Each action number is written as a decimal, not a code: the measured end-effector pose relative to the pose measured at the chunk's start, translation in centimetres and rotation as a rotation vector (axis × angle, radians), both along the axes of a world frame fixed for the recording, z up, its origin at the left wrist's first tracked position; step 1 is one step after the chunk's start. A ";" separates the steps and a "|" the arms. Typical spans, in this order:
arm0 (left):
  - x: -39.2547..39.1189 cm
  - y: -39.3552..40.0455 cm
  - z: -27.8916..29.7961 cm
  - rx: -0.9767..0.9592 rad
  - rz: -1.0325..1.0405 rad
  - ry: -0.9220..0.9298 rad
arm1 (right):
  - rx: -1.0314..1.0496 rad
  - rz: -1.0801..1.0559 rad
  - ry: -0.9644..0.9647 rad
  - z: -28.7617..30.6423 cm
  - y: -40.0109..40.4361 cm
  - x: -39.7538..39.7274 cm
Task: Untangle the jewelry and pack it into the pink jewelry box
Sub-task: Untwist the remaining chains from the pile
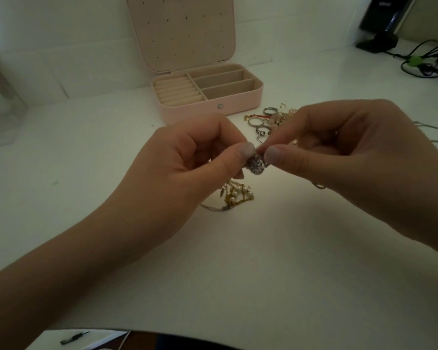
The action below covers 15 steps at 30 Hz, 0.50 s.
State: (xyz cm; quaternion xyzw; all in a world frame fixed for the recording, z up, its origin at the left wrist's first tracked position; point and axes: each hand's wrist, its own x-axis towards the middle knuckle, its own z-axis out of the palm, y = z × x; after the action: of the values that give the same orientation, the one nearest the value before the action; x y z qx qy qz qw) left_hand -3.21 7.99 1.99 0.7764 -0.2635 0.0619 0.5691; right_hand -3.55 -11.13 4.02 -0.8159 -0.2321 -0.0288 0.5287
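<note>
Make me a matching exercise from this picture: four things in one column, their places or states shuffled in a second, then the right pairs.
Things:
1. jewelry box
2. pendant
3. rings
4. pearl chain

Places or states:
A. loose on the table, right of the box
B. pinched between both hands
C. open, compartments empty
D. on the table under the left hand

Pairs: 1-C, 2-B, 3-A, 4-D

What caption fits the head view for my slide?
Both hands, left and right, pinch a sparkly pendant above tangled chains, open pink jewelry box behind.
</note>
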 end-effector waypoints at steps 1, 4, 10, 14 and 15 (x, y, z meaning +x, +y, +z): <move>-0.1 0.0 -0.1 0.049 0.033 -0.065 | -0.040 -0.012 -0.027 0.1 0.0 0.0; -0.3 0.0 -0.2 0.222 0.144 -0.279 | -0.111 -0.020 -0.058 0.0 0.2 -0.2; -0.5 -0.1 0.1 0.400 0.200 -0.505 | 0.065 0.000 0.107 -0.3 0.1 0.0; -0.4 0.0 0.0 0.337 0.221 -0.437 | 0.055 -0.019 0.203 -0.5 0.1 0.3; -0.4 0.0 -0.1 0.296 0.220 -0.392 | 0.049 -0.017 0.210 -0.5 0.2 0.3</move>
State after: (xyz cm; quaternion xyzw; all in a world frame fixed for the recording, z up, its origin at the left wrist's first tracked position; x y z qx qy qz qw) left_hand -3.58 7.96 1.91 0.8485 -0.2888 0.2335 0.3771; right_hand -3.27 -10.92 3.54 -0.8032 -0.1677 0.0467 0.5697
